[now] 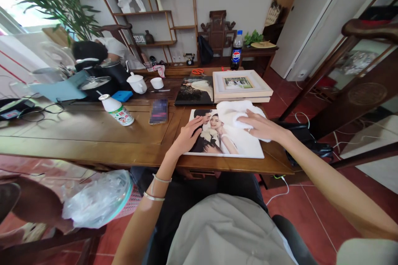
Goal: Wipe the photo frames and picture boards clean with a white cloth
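A large wedding photo print (pixel 217 140) lies flat at the near edge of the wooden table (pixel 77 132). My left hand (pixel 188 134) rests flat on the print's left side, fingers stretched out. My right hand (pixel 261 126) presses a white cloth (pixel 236 116) onto the upper right part of the print, fingers curled over the cloth.
Behind the print lie a dark photo panel (pixel 195 90) and a white framed picture (pixel 239 85). A phone (pixel 158 111), a tipped white bottle (pixel 117 109), a teapot (pixel 137 83), a cola bottle (pixel 236 51) and cookware stand further back. A bagged bin (pixel 99 196) sits at lower left.
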Action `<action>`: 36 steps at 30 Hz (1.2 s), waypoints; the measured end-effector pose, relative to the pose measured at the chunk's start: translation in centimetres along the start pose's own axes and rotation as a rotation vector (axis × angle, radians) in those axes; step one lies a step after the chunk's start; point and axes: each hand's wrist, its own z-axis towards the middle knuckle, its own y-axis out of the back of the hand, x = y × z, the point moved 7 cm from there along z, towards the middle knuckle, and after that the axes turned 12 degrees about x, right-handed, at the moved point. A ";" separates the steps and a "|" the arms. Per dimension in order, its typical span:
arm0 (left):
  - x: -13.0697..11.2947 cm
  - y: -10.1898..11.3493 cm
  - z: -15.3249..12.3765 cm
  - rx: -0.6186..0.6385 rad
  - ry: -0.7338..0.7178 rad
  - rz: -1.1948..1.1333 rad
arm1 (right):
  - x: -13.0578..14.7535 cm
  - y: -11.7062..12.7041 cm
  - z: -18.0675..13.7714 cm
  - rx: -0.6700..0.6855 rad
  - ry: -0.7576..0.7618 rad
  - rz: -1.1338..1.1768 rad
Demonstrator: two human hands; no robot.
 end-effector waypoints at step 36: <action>0.2 -0.2 0.1 0.012 -0.040 0.002 | 12.3 -3.2 -3.8 0.021 0.200 -0.053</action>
